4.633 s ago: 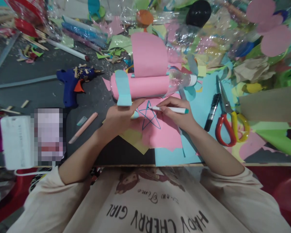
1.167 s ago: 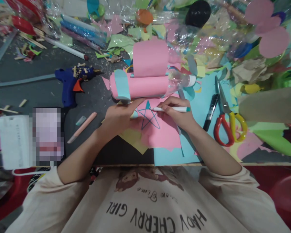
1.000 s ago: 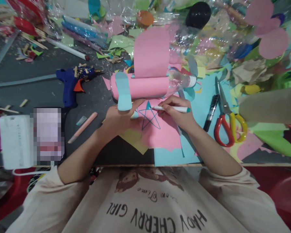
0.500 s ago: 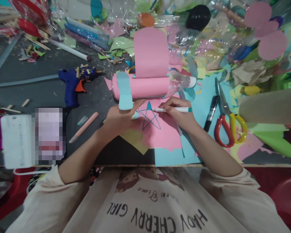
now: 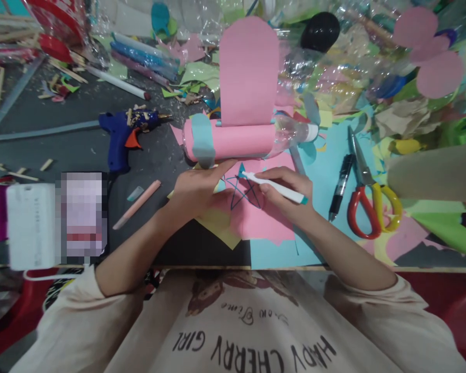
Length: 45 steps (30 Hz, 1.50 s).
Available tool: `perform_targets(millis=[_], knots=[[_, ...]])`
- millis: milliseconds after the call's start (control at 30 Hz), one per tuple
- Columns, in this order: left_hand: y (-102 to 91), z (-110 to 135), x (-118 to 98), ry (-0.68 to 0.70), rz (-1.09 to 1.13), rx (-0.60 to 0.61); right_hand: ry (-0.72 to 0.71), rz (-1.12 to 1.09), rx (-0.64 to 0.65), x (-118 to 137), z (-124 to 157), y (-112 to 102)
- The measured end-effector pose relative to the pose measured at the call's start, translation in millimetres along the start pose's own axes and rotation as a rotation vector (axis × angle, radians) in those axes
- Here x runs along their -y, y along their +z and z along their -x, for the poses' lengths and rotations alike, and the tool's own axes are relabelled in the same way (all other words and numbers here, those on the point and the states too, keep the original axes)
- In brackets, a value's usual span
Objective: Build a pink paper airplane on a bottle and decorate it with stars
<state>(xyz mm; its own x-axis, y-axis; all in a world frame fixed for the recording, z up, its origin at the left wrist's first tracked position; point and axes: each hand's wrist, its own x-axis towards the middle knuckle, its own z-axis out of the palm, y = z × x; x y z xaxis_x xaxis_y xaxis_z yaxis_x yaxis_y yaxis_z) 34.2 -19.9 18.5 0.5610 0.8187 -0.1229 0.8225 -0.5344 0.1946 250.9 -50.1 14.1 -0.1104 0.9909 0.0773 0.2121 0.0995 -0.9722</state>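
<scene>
At near centre, right hand (image 5: 291,192) pinches marker (image 5: 276,187), best kept within star (image 5: 246,190), while spread left hand (image 5: 196,187) apparently steadies pink paper (image 5: 270,226).

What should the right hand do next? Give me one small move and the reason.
I'd have the right hand ease the marker down into a lower part of the star: its top point looks filled in teal, while the other points look like bare outline. The left hand lies at the left of the paper, probably steadying it.
</scene>
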Motion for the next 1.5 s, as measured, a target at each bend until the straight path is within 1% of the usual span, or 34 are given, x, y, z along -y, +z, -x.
perform_targets(millis=[133, 200, 300, 500, 667, 833, 967, 1167, 1300, 1400, 1500], knots=[[-2.3, 3, -2, -0.027, -0.056, 0.008, 0.121, -0.066, 0.038, -2, -2, 5], [-3.2, 4, -3, -0.033, -0.091, 0.012, 0.151, -0.116, 0.046, -5, -5, 6], [-3.8, 5, -4, -0.023, -0.122, 0.037, 0.156, -0.145, 0.045, -9, -8, 5], [-4.5, 3, -5, -0.055, -0.136, 0.081, 0.182, -0.144, 0.044, -8, -6, 3], [-2.6, 1, -4, -0.051, -0.064, 0.056, 0.182, -0.147, 0.051, -9, -6, 4], [-2.8, 2, -4, -0.034, -0.131, 0.045, 0.164, -0.106, 0.054, -10, -6, 4], [-2.2, 2, -4, -0.034, -0.141, 0.04, 0.15, -0.072, 0.058, -9, -5, 4], [-3.7, 1, -4, -0.055, -0.139, 0.102, 0.163, -0.042, 0.122, -6, -5, 4], [-2.9, 3, -4, -0.027, -0.157, 0.064, 0.157, -0.038, 0.162, -7, -3, 3], [1.5, 1, -1, -0.023, -0.093, 0.022, 0.174, -0.049, 0.176, -8, -3, 2], [1.1, 1, 2, -0.004, 0.109, -0.037, 0.184, -0.094, 0.15, -7, -7, 2]])
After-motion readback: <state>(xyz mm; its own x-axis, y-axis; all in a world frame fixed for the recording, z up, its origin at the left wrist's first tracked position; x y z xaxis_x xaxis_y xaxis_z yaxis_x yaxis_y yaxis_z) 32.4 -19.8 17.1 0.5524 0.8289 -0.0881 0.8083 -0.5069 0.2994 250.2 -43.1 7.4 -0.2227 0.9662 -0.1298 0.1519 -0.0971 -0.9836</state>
